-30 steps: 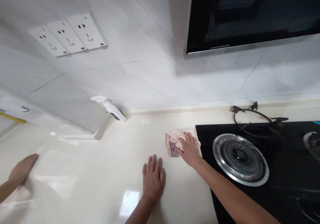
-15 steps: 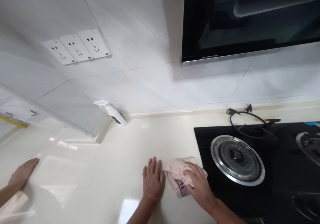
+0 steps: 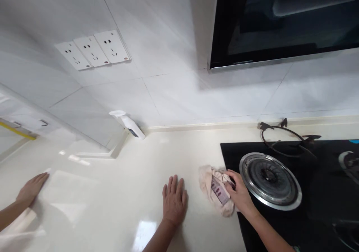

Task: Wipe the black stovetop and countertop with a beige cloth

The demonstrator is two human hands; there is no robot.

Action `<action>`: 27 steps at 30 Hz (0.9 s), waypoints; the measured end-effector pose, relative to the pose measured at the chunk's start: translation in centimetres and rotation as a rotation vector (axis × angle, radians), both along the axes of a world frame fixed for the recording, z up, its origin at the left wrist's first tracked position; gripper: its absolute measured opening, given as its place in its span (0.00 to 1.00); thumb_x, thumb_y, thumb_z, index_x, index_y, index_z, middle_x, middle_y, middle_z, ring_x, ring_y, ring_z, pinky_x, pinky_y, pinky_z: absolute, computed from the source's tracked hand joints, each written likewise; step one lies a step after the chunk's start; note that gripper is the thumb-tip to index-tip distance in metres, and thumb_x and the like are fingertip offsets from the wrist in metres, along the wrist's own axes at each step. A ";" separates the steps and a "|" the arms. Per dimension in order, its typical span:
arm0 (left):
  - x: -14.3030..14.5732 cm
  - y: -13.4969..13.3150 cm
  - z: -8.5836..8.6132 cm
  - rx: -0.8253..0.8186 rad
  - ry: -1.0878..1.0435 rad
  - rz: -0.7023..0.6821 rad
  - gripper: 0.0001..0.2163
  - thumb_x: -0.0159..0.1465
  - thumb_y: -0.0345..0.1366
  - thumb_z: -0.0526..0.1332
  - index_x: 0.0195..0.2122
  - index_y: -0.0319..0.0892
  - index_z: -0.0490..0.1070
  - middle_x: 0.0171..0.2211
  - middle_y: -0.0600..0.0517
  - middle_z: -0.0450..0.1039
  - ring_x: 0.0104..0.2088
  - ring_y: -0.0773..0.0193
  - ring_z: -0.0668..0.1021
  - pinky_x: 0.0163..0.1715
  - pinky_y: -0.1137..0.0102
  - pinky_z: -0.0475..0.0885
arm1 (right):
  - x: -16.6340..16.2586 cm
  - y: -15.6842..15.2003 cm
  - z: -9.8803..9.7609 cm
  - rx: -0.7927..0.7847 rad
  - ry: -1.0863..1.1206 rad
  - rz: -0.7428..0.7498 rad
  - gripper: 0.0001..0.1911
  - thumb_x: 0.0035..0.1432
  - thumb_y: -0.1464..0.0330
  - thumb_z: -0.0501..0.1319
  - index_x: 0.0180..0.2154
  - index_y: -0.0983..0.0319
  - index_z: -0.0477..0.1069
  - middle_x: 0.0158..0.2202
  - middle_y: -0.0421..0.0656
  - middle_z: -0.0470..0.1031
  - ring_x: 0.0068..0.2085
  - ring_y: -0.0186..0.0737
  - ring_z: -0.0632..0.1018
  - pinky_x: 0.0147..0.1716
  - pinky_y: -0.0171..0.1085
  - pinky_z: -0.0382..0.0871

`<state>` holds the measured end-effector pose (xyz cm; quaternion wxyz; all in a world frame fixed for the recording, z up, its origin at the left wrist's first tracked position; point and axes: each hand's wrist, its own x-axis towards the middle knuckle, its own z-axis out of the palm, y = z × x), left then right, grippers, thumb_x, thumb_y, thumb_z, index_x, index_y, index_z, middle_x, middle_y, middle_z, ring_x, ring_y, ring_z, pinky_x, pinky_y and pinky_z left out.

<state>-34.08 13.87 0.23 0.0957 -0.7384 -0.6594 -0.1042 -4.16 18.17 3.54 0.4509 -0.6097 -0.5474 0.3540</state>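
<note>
My left hand [image 3: 174,199] lies flat on the cream countertop [image 3: 126,192], fingers stretched out and holding nothing. My right hand [image 3: 240,193] is closed on a crumpled pink cloth [image 3: 214,190] with a dark printed label. It presses the cloth against the counter at the left edge of the black cooktop [image 3: 314,192]. The cloth lies a short way right of my left hand, and just left of the round steel burner ring [image 3: 269,179].
Someone else's hand [image 3: 32,187] rests flat on the counter at the far left. A white spray bottle [image 3: 127,124] leans in the back corner. A loose pan support [image 3: 283,137] sits behind the burner. Wall sockets [image 3: 94,49] and a dark range hood [image 3: 286,20] hang above.
My right hand has dragged the cloth from farther back on the counter toward me, then right to the cooktop's edge. My left hand and the other hand have stayed put.
</note>
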 end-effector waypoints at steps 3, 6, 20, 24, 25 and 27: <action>0.0 0.0 0.1 -0.005 -0.005 0.004 0.23 0.73 0.39 0.52 0.68 0.49 0.65 0.72 0.47 0.60 0.71 0.50 0.63 0.66 0.48 0.61 | -0.6 0.3 0.9 0.112 -0.105 -0.010 0.17 0.60 0.57 0.61 0.48 0.55 0.77 0.60 0.50 0.71 0.63 0.55 0.68 0.66 0.59 0.57; 0.0 -0.1 0.1 0.001 -0.015 -0.001 0.23 0.72 0.38 0.53 0.68 0.49 0.65 0.72 0.46 0.60 0.72 0.50 0.62 0.67 0.48 0.60 | -2.2 -1.4 1.1 0.258 -0.427 0.151 0.18 0.66 0.59 0.59 0.55 0.50 0.75 0.64 0.46 0.68 0.66 0.55 0.65 0.65 0.59 0.55; 0.1 0.0 0.1 -0.001 -0.029 0.009 0.23 0.72 0.38 0.52 0.68 0.49 0.65 0.72 0.46 0.60 0.72 0.51 0.62 0.67 0.49 0.60 | -4.9 6.0 -1.7 0.169 -1.053 0.334 0.31 0.68 0.51 0.56 0.70 0.49 0.62 0.74 0.50 0.56 0.72 0.65 0.55 0.67 0.65 0.41; 0.1 -0.1 -0.1 0.005 -0.040 0.011 0.23 0.72 0.38 0.52 0.68 0.49 0.66 0.72 0.46 0.61 0.72 0.50 0.63 0.67 0.49 0.60 | -6.0 8.3 -1.0 0.092 -1.067 0.323 0.32 0.69 0.51 0.54 0.71 0.51 0.60 0.74 0.52 0.55 0.71 0.69 0.55 0.64 0.68 0.44; 0.1 -0.1 -0.2 0.007 -0.036 0.011 0.23 0.73 0.38 0.52 0.68 0.49 0.66 0.72 0.46 0.61 0.72 0.50 0.63 0.67 0.49 0.60 | -6.1 8.1 -0.7 0.083 -1.070 0.330 0.33 0.69 0.51 0.54 0.71 0.52 0.60 0.74 0.53 0.55 0.71 0.69 0.55 0.63 0.67 0.47; 0.1 -0.1 -0.1 0.010 -0.024 0.011 0.23 0.73 0.38 0.52 0.68 0.49 0.66 0.71 0.46 0.61 0.72 0.51 0.63 0.67 0.49 0.60 | -6.0 6.8 0.2 0.081 -1.072 0.357 0.32 0.69 0.51 0.54 0.71 0.50 0.60 0.74 0.52 0.56 0.69 0.67 0.59 0.61 0.65 0.52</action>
